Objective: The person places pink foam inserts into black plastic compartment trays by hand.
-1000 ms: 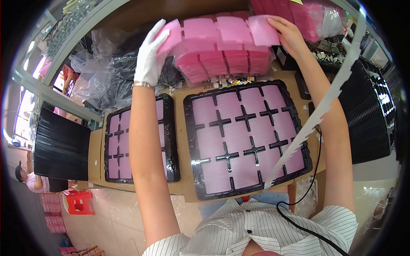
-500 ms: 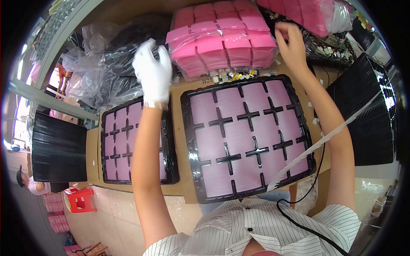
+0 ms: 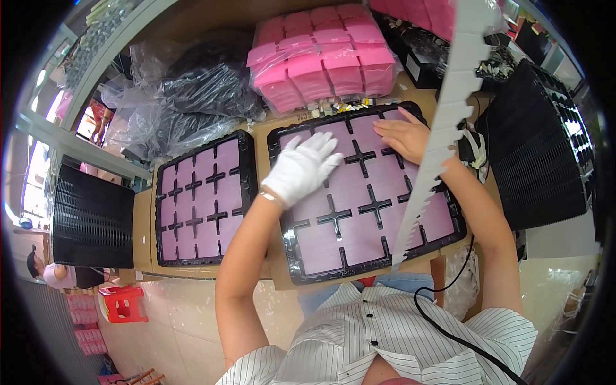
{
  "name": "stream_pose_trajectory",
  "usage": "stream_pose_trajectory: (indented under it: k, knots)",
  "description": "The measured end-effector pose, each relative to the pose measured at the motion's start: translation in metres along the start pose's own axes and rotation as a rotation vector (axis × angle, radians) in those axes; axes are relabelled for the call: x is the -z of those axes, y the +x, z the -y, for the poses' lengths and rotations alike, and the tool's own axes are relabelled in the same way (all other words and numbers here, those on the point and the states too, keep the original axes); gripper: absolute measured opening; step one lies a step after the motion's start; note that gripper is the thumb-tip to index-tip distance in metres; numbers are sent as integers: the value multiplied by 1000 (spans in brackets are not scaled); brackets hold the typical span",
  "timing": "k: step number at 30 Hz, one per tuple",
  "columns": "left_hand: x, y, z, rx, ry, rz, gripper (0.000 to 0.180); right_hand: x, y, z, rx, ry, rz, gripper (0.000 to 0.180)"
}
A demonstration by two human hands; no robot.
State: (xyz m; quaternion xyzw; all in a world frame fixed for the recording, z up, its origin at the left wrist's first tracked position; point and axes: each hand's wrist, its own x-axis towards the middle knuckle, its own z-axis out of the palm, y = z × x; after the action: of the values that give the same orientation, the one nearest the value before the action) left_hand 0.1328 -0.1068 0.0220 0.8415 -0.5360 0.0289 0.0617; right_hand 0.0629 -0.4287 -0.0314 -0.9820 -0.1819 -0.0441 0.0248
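Observation:
My left hand [image 3: 305,167], in a white glove, lies flat with fingers spread on the upper left of a black plastic tray [image 3: 457,218]. Bare, my right hand [image 3: 404,136] rests open on the tray's upper right, fingers stretched out. Mauve sheets [image 3: 346,240] fill the tray's compartments, parted by raised black crosses. A long pale strip [image 3: 443,122] with a notched edge passes in front of my right wrist; what holds it up is not visible. Left of my left forearm sits a second black tray [image 3: 248,179] with similar mauve pieces.
Behind the tray stands a plastic-wrapped stack of pink pieces [image 3: 327,61]. Clear bags with dark contents [image 3: 205,86] lie at the back left. Stacked black trays stand at the left [image 3: 93,221] and right [image 3: 545,151]. A red stool [image 3: 122,303] is on the floor.
Both hands have come down and inward from beside the pink stack onto the larger-looking tray. The pale strip has swung up to a steeper slant.

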Motion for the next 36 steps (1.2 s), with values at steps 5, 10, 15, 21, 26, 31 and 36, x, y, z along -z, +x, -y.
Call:
stream_pose_trajectory:
  k: [5, 10, 15, 21, 26, 31, 36]
  knots:
    - [-5, -48, 48, -7, 54, -87, 34, 22, -27, -10, -85, 237, -275, 33]
    - [9, -62, 16, -3, -15, -168, 29, 73, -48, 29, -190, 289, -95, 33]
    - [9, -94, -2, -39, -164, -162, 28, 56, -100, 38, -56, 313, -78, 29]
    - [13, -95, -21, 137, -312, -202, 24, 61, -119, 46, -165, 455, -105, 23]
    - [17, -94, -41, 132, -191, -226, 24, 57, -126, 58, -121, 403, -222, 23]
    - [19, -114, -65, 26, -76, -295, 17, 61, -150, 78, -59, 287, -241, 23]
    - [27, -125, -81, -1, -45, -191, 22, 74, -161, 97, 18, 263, -198, 23]
